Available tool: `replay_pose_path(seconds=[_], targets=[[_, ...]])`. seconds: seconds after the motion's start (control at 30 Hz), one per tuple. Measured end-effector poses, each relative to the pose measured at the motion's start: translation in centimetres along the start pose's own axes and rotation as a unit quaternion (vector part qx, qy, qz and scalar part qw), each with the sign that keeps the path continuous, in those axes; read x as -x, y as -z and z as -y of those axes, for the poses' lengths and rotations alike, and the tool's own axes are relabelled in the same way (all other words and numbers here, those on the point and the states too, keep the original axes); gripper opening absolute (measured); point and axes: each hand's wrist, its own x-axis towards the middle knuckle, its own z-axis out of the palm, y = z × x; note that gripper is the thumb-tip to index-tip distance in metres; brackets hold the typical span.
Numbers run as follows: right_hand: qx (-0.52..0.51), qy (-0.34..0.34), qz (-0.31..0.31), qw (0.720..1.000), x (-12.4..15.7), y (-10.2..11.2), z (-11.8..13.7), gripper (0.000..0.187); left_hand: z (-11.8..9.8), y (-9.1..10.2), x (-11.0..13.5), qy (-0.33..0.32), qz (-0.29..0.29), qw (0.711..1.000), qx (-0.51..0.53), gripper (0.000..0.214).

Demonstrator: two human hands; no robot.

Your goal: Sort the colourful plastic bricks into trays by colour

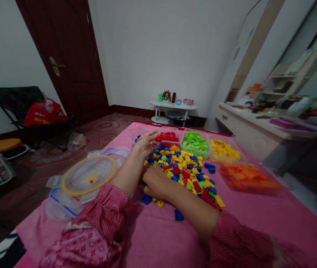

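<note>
My left hand (148, 144) reaches over the far left of a loose heap of toy building bricks (184, 163), beside a clear box of red bricks (168, 136). Its fingers stretch forward and look apart; whether a small brick touches the fingertips is unclear. Closer to me, my right hand (156, 182) is at the heap's left edge with its fingers curled down. The back of the hand hides its fingertips and anything in them. Yellow, blue, red and green bricks are mixed in the heap. A blue brick (178, 214) lies apart, nearer to me.
Clear boxes hold green bricks (194, 141), yellow bricks (224, 149) and orange bricks (249, 175). A round tub (133, 138) with blue pieces stands behind my left hand. Stacked lids (89, 175) lie left on the pink cloth (158, 238). A dresser (247, 124) stands right.
</note>
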Motion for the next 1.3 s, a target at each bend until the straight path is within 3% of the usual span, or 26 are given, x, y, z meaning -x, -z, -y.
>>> replay_pose_path(seconds=[0.07,0.17,0.27,0.37,0.5,0.57,0.7,0.8,1.07,1.3], targets=[[0.001,0.002,0.000,1.000,1.0,1.1,-0.4,0.014,0.0,-0.1,0.1,-0.003,0.009,1.000,-0.012,0.035],[-0.038,-0.034,-0.050,0.997,3.0,2.6,-1.5,0.011,0.4,-0.2,0.2,-0.020,0.018,0.998,-0.056,0.029],[-0.081,-0.110,-0.087,0.987,5.1,3.5,-3.7,0.014,1.1,-0.2,0.2,-0.031,0.040,0.988,-0.147,0.024],[-0.101,-0.188,-0.088,0.973,6.8,3.9,-6.2,0.020,2.0,-0.1,0.4,-0.027,0.101,0.958,-0.267,0.022],[-0.111,-0.241,-0.099,0.959,8.1,4.5,-8.7,0.020,3.1,-0.2,0.6,-0.024,0.212,0.893,-0.395,0.023],[-0.106,-0.255,-0.110,0.955,8.4,4.8,-9.2,0.019,3.4,-0.2,0.7,-0.030,0.236,0.849,-0.472,0.023],[-0.089,-0.270,-0.086,0.955,8.5,5.2,-8.9,0.022,3.4,-0.6,1.2,-0.062,0.207,0.741,-0.635,0.021],[-0.083,-0.263,-0.074,0.958,8.1,4.6,-8.1,0.023,3.3,-1.1,1.8,-0.096,0.177,0.695,-0.691,0.020],[-0.018,-0.271,-0.038,0.962,7.6,2.9,-7.1,0.017,3.8,-2.8,4.1,-0.123,0.116,0.653,-0.738,0.016],[-0.064,-0.273,-0.051,0.958,7.6,3.1,-7.7,0.013,4.3,-2.9,4.3,-0.139,0.119,0.657,-0.732,0.015]])
